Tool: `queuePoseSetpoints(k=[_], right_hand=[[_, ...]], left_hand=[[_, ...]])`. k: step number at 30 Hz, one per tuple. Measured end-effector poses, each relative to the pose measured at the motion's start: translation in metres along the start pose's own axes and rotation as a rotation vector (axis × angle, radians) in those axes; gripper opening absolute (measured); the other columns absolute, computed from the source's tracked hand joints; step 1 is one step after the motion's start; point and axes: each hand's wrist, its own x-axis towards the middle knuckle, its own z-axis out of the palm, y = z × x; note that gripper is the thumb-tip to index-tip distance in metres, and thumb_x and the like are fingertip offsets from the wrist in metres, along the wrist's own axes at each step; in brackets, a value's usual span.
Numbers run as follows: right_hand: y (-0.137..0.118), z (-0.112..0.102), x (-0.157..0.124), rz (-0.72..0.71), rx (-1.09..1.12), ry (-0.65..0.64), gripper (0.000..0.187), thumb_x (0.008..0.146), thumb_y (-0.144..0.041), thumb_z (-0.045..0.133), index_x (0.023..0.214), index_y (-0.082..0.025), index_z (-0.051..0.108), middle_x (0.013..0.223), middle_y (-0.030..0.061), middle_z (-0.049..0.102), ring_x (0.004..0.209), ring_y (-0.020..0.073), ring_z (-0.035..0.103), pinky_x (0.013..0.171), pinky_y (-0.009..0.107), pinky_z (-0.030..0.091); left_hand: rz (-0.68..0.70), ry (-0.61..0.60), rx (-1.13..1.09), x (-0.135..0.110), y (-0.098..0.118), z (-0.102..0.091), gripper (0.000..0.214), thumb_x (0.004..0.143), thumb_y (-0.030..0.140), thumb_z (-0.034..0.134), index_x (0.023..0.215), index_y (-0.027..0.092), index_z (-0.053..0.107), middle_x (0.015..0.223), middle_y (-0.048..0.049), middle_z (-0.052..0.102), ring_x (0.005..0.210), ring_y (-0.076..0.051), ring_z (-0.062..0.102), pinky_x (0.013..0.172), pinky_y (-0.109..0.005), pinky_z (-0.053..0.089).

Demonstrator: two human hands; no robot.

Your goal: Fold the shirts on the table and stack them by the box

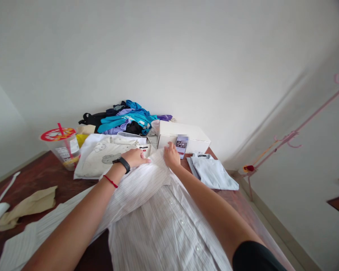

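A pale, thin-striped button-up shirt (155,218) lies spread over the table, one sleeve stretched toward the lower left. Near its far end my left hand (134,158) is closed on the cloth, thumb toward the middle; its other fingertips are partly hidden. That wrist carries a black band and a red string. My right hand (171,155) pinches the shirt's far edge, just in front of a white box (183,134). Beside the right hand, a phone (181,146) with a lit screen leans against the box.
Folded pale blue clothing (213,171) lies at the right. A cream printed garment (101,154) and a plastic cup with a straw (64,148) stand left. Behind is a heap of clothes (127,118); a beige cloth (31,207) lies front left. A pink rack (288,139) stands right.
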Motion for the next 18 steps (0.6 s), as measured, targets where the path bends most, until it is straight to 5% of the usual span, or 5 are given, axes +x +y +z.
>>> queuePoseSetpoints(k=[4,8,12,18], right_hand=[[0.010,-0.008,-0.052,-0.286,-0.055,-0.001,0.054,0.105,-0.039,0.032,0.152,-0.012,0.036,0.159,0.0171,0.036,0.148,0.0288,0.031,0.120,0.042,0.025],[0.022,-0.005,-0.094,-0.340,-0.154,-0.390,0.070,0.104,-0.057,0.028,0.162,-0.018,0.021,0.170,0.0122,0.011,0.156,0.0331,0.007,0.123,0.052,0.015],[0.019,-0.004,-0.098,-0.290,-0.198,-0.528,0.077,0.099,-0.072,0.025,0.163,-0.032,0.012,0.171,0.0054,0.001,0.156,0.0318,0.000,0.123,0.055,0.007],[0.011,-0.014,-0.094,-0.276,-0.213,-0.574,0.095,0.087,-0.084,0.037,0.162,-0.036,0.006,0.170,0.0047,-0.008,0.156,0.0329,-0.006,0.122,0.054,0.004]], left_hand=[[0.013,-0.046,0.007,0.006,-0.007,0.004,0.043,0.061,0.054,0.080,0.088,0.022,0.069,0.090,-0.0077,0.075,0.088,-0.030,0.069,0.073,-0.033,0.046],[0.034,-0.085,-0.002,0.012,-0.010,0.008,0.032,0.063,0.043,0.080,0.083,0.021,0.070,0.090,-0.0067,0.075,0.088,-0.027,0.068,0.075,-0.031,0.046],[0.038,-0.080,-0.002,0.012,-0.012,0.007,0.031,0.064,0.041,0.080,0.084,0.020,0.069,0.089,-0.0062,0.074,0.085,-0.025,0.066,0.073,-0.029,0.044],[0.056,-0.030,-0.046,0.009,-0.012,0.007,0.027,0.065,0.033,0.082,0.080,0.016,0.067,0.074,-0.0042,0.068,0.073,-0.021,0.059,0.072,-0.029,0.041]])
